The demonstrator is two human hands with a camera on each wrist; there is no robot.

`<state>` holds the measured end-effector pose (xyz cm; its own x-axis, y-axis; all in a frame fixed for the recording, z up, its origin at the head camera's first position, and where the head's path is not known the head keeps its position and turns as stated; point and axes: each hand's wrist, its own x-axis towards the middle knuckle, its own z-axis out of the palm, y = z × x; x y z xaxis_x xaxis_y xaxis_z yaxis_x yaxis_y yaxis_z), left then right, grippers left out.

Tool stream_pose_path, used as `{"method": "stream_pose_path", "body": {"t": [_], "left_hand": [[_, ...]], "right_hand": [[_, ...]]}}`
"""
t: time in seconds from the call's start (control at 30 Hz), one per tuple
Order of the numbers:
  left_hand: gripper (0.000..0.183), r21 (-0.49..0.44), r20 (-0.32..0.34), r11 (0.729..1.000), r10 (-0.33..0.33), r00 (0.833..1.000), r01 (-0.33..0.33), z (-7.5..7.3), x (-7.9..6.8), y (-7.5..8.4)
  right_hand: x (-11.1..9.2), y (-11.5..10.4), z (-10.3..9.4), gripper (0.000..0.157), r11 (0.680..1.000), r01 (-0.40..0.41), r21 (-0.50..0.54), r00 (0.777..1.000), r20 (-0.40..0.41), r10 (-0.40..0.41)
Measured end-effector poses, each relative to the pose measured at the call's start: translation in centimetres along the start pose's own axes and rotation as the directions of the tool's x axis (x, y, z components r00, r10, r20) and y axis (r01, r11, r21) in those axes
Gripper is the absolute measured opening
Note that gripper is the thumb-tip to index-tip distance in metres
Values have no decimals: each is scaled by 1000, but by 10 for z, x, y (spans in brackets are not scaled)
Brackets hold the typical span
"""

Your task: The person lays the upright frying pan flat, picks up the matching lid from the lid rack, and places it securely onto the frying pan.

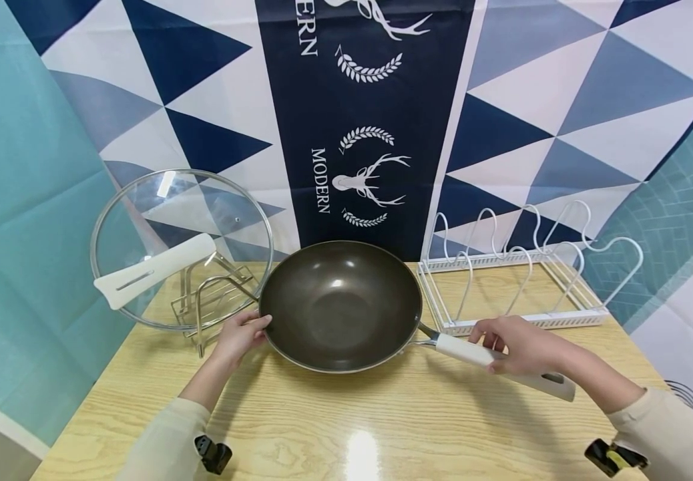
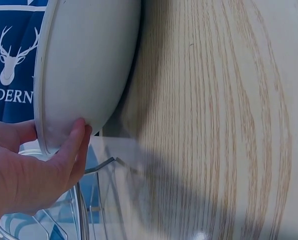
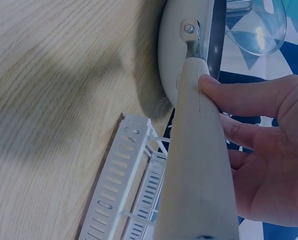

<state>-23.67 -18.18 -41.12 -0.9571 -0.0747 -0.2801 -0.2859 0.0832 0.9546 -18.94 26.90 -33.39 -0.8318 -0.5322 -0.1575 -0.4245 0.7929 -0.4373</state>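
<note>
A dark-lined wok with a pale outside is at the middle of the wooden table, its open side up. My left hand pinches the wok's left rim, thumb over the edge; in the left wrist view the fingers press against the outer wall. On the other side my right hand grips the long cream handle, with the thumb along it in the right wrist view. Whether the wok's base touches the table cannot be told.
To the left, a glass lid with a white handle leans in a metal wire stand. A white rack with wire dividers stands at the right, close to the wok handle. Behind hangs a patterned cloth.
</note>
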Motion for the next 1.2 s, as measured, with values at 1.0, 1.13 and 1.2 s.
{"method": "stream_pose_path", "body": {"t": [1.0, 1.13, 1.2], "left_hand": [[42, -67, 21, 998, -7, 1000, 8, 7, -6, -5], [44, -69, 17, 998, -5, 1000, 6, 8, -4, -4], [46, -64, 19, 998, -9, 1000, 11, 7, -4, -3]], "right_hand": [[-12, 10, 3, 33, 999, 37, 10, 999, 7, -37], [-12, 12, 6, 33, 999, 42, 16, 999, -10, -42], [-12, 13, 7, 34, 999, 48, 10, 999, -25, -48]]}}
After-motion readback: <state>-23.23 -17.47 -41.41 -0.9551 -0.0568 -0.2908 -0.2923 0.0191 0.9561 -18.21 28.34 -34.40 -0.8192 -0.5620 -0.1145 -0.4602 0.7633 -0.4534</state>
